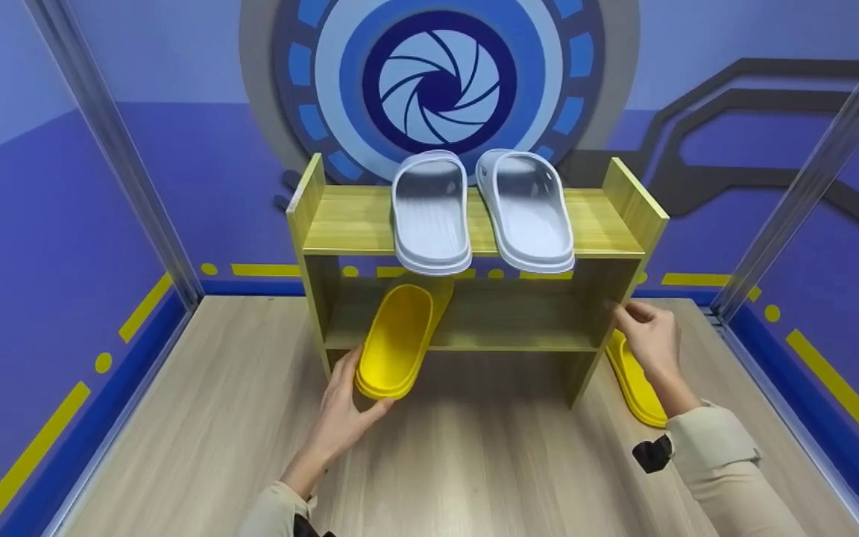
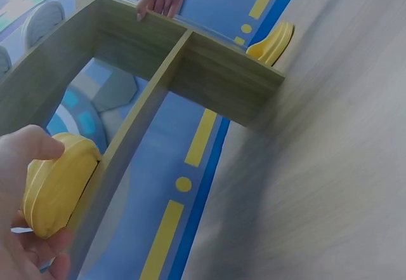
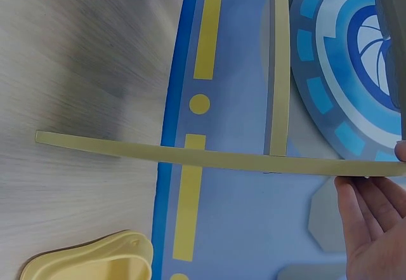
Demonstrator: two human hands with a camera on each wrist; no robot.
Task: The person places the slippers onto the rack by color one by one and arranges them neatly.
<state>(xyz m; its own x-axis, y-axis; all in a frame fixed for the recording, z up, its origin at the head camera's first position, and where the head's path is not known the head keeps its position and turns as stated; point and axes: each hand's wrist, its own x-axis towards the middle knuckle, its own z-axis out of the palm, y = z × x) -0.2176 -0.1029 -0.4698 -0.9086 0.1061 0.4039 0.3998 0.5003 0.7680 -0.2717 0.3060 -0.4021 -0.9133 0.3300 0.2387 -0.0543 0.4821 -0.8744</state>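
My left hand (image 1: 338, 418) holds a yellow clog (image 1: 397, 335) by its heel end, thumb on one side and fingers on the other. The clog's toe points into the middle level of a wooden shoe rack (image 1: 508, 313), at the left part of that shelf. In the left wrist view the clog (image 2: 60, 188) overlaps the shelf's front edge. My right hand (image 1: 653, 339) grips the front edge of the rack's right side panel (image 3: 235, 160), fingers outside and thumb tip on the inner side. Beside that panel, a second yellow clog (image 1: 642, 391) lies on the table, partly hidden by my right hand.
Two light grey clogs, a left one (image 1: 431, 216) and a right one (image 1: 530, 216), stand side by side on the rack's top shelf, heels toward me. Behind the rack rises a blue printed wall (image 1: 176, 164). Metal posts (image 1: 127, 156) stand at the back corners.
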